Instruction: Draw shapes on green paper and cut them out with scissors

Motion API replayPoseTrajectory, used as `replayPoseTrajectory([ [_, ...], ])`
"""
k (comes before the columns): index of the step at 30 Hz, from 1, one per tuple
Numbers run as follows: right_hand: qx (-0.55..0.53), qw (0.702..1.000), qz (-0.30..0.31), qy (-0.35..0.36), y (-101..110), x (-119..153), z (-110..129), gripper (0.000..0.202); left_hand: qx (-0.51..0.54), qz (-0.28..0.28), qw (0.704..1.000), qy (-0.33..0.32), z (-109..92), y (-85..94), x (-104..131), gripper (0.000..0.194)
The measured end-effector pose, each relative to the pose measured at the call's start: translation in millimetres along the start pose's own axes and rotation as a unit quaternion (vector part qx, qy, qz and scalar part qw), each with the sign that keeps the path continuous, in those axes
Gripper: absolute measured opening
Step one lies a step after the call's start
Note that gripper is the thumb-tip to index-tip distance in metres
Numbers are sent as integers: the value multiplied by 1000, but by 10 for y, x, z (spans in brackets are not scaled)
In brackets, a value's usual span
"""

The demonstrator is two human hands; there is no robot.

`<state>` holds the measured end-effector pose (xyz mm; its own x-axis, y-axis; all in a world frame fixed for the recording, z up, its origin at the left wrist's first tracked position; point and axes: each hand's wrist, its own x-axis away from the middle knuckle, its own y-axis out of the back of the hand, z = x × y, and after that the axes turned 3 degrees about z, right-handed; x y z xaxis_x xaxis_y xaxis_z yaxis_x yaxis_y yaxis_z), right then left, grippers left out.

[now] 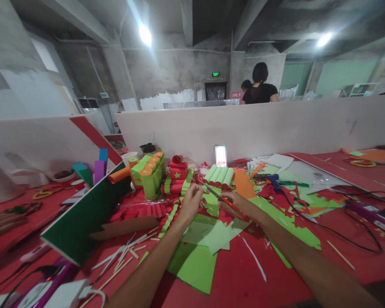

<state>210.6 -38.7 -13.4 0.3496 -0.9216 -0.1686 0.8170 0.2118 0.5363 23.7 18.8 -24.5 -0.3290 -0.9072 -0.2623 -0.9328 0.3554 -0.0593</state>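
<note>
- Here, a small green piece is at the middle of the worktable, just beyond the near sheets, its outline too small to read clearly.
- The left hand appears to pinch it, fingertips together; the right hand is closed around the red handles of a pair of scissors, blades pointing at the piece. Whether the blades are parted, I cannot tell.
- Assembly looks partly complete: a row of pale green rolls with red ends lies just beyond the hands, and a red stacked form with a star stands to their left.
- Farther left, green upright tubes wear orange tops, seemingly well advanced.
- The piece in hand appears loose, and broad green sheets lie near, so material remains unused; what is left to make cannot be told.
- To the right, a blue glue gun rests among offcuts, beside an orange sheet.
- Near left, thin sticks are scattered; at the far side, a lit phone leans by a white partition.
- Beyond it, a person in black faces away.
</note>
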Motion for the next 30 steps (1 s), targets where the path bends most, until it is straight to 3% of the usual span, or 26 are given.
replayPoseTrajectory([
  [8,-51,998,-16,-23,-6,-15,-84,41,-13,24,1000,13,-2,20,3,21],
  [12,-116,992,-28,-32,-21,-30,-62,44,-30,81,996,29,14,20,19,24],
  [20,-102,988,-119,-1,38,-81,-127,44,-66,178,980,63,-15,-37,86,23],
  [26,-119,990,-76,3,31,-74,-145,41,-77,198,974,77,-2,-39,95,18],
  [30,-117,987,-114,6,4,-91,-148,40,-76,201,973,80,-4,-42,98,21],
])
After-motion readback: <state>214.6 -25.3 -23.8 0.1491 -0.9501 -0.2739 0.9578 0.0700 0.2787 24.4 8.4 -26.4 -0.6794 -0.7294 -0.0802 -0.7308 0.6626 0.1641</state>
